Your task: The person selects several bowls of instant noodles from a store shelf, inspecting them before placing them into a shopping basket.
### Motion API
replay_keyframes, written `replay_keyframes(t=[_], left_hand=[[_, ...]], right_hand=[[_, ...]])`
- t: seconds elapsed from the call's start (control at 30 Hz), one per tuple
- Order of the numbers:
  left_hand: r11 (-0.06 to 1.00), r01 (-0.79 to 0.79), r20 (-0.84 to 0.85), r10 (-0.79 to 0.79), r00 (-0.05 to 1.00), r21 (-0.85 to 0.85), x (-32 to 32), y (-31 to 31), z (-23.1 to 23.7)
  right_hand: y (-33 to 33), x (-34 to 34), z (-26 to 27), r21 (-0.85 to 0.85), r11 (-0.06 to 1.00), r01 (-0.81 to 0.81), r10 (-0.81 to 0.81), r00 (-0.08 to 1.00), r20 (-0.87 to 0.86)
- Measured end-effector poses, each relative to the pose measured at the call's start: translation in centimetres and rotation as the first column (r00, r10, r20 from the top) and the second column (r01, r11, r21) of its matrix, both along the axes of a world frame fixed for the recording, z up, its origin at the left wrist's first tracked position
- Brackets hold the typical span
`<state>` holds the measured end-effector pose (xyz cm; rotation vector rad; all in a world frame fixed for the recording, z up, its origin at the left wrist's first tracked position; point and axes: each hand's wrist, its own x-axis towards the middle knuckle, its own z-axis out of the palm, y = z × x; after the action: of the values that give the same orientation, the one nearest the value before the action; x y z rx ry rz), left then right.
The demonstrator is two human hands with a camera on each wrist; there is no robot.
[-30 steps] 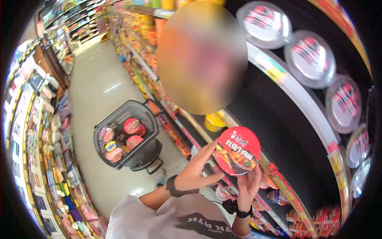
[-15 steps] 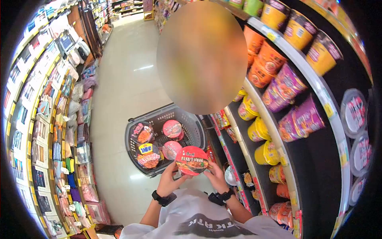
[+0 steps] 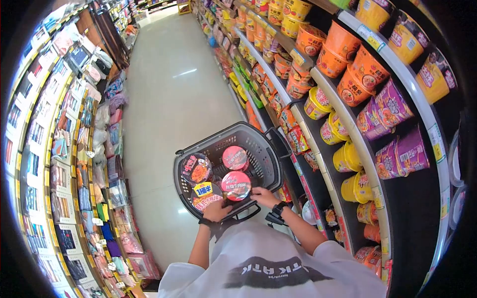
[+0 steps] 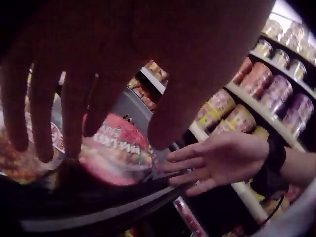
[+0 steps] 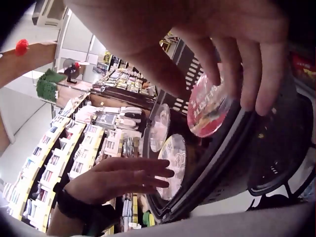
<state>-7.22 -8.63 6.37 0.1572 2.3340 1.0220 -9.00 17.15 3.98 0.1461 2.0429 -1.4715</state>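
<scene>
A red-lidded instant noodle bowl (image 3: 236, 186) sits in the grey shopping basket (image 3: 218, 143), near the basket's front edge. My left hand (image 3: 217, 211) reaches over the front rim on the bowl's left, fingers extended. On the bowl's other side is my right hand (image 3: 266, 197), its fingers straight and loosely spread. Both wrist views show the palms without anything gripped; in the left wrist view the right hand (image 4: 224, 160) lies beside the red lid (image 4: 117, 150). Another red-lidded bowl (image 3: 235, 157), a dark-lidded bowl (image 3: 196, 169) and a yellow-labelled bowl (image 3: 204, 193) share the basket.
Shelves on the right carry orange noodle tubs (image 3: 340, 47), yellow cups (image 3: 348, 156) and purple cups (image 3: 402, 151). Packaged textiles (image 3: 64, 179) line the left shelves. A pale aisle floor (image 3: 164, 109) runs ahead between them.
Both hands have lowered the red noodle bowl from in front of the shelf into the basket and let go of it. The view has turned back toward the aisle.
</scene>
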Motion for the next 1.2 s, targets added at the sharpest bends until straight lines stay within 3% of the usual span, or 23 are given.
replay_keyframes(t=[0.03,0.13,0.17,0.27,0.37,0.5,0.57,0.67,0.7,0.73,0.77,0.8,0.87,0.93,0.97,1.07,1.13,1.2], left_hand=[[0.983,0.119,-0.005,-0.12,0.993,-0.144,0.5,-0.4,-0.3],[0.998,0.062,-0.262,-0.065,0.963,-0.021,2.2,-1.0,0.8],[0.997,0.071,-0.088,-0.069,0.994,0.014,2.1,-0.8,2.6],[0.988,0.152,-0.121,-0.154,0.981,-0.024,2.2,0.4,3.7],[0.98,0.184,-0.128,-0.174,0.976,0.075,2.1,2.8,4.1],[0.892,0.42,-0.186,-0.39,0.902,0.164,1.2,7.9,4.3],[0.842,0.525,-0.117,-0.513,0.85,0.125,1.0,11.3,6.3],[0.801,0.487,-0.056,-0.5,0.864,0.348,2.3,15.3,3.7],[0.768,0.56,-0.088,-0.563,0.822,0.31,2.9,16.9,3.6],[0.734,0.625,-0.122,-0.617,0.777,0.266,3.5,18.5,3.7],[0.727,0.636,-0.036,-0.651,0.758,0.26,4.5,20.0,3.6],[0.649,0.697,-0.057,-0.718,0.694,0.305,5.6,21.6,4.4],[0.52,0.724,-0.005,-0.811,0.585,0.454,8.3,24.6,4.8],[0.489,0.711,0.131,-0.858,0.497,0.506,11.9,28.6,4.3],[0.489,0.693,0.2,-0.866,0.459,0.529,13.9,30.6,4.2],[0.279,0.805,0.064,-0.955,0.289,0.524,21.5,37.5,10.5],[0.141,0.837,0.059,-0.99,0.13,0.528,26.9,42.0,12.7],[0.028,0.816,0.035,-0.999,0.01,0.578,32.8,45.8,15.0]], right_hand=[[0.6,0.5,-0.1,-0.041,0.999,0.019,-0.017,0.999,0.046],[3.1,3.7,-0.3,-0.152,0.985,0.077,-0.048,0.981,0.189],[4.1,5.0,-0.4,-0.136,0.985,0.109,-0.077,0.972,0.222],[6.8,9.2,-1.1,-0.103,0.969,0.224,-0.181,0.93,0.319],[8.9,13.0,-1.6,-0.087,0.922,0.376,-0.313,0.86,0.404],[11.2,17.9,-1.9,-0.069,0.836,0.545,-0.502,0.809,0.304],[12.2,20.4,-4.0,-0.021,0.809,0.587,-0.574,0.798,0.186],[13.7,24.3,-2.9,0.016,0.739,0.673,-0.669,0.732,0.129],[14.0,25.2,-0.2,0.103,0.725,0.681,-0.689,0.717,0.108],[14.6,26.6,-0.8,0.158,0.701,0.696,-0.705,0.709,0.004],[15.0,28.3,-1.4,0.219,0.669,0.71,-0.71,0.698,-0.096],[15.6,30.0,-2.0,0.285,0.629,0.724,-0.702,0.686,-0.191],[16.9,34.2,-1.9,0.191,0.542,0.818,-0.789,0.574,-0.218],[17.9,38.6,-0.5,0.107,0.482,0.87,-0.819,0.491,-0.297],[18.8,41.1,0.8,0.194,0.474,0.859,-0.818,0.511,-0.262],[22.1,49.2,-1.6,0.256,0.363,0.896,-0.758,0.444,-0.477],[23.8,54.9,2.5,0.036,0.247,0.968,-0.932,0.248,-0.266],[25.4,60.1,6.3,0.122,0.097,0.988,-0.945,0.13,-0.301]])
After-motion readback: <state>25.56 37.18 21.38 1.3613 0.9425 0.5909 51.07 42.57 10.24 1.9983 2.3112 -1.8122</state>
